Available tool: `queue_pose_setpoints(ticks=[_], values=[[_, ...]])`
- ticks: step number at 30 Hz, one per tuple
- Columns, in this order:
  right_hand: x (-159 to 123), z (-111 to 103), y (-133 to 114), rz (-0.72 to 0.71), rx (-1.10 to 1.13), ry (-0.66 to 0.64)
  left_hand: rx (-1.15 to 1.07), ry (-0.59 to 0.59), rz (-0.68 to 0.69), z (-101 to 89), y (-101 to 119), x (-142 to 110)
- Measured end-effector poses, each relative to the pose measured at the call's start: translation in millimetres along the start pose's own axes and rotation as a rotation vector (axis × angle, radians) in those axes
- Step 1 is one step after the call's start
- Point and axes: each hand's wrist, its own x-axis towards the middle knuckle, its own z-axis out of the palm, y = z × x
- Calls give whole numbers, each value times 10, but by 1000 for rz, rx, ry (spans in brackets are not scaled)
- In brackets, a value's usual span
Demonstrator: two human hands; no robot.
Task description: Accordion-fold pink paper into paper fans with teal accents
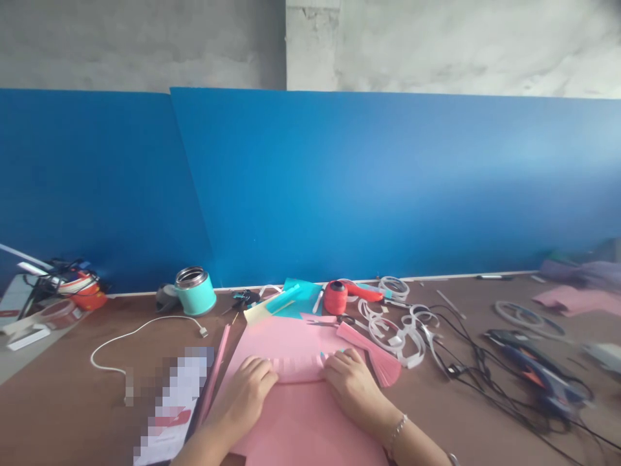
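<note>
A folded strip of pink paper, with crease lines along it, lies across a large pink sheet in front of me. My left hand grips its left end with curled fingers. On the strip's right end, my right hand is closed in the same way, a bracelet at its wrist. Beside the right hand is a pleated pink paper fan. Scissors rest just beyond the hands, partly over the pink paper.
Behind stand a red thread spool and turquoise paper. A turquoise cup, white cable and pixelated phone-like object are on the left. White strip coils, black cords and a glue gun lie right.
</note>
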Motion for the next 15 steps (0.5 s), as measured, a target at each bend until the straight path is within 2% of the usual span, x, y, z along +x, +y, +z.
queue_pose_setpoints(ticks=[5,11,15], values=[[-60,-103,99,104,8,-3,-1,2,-9,-41,-32,9],[-56,-124,119,60,28,-76,100,-87,-2,-39,-38,-15],[-33,-121,59,6,-13,-100,194,-95,36,6,28,-23]])
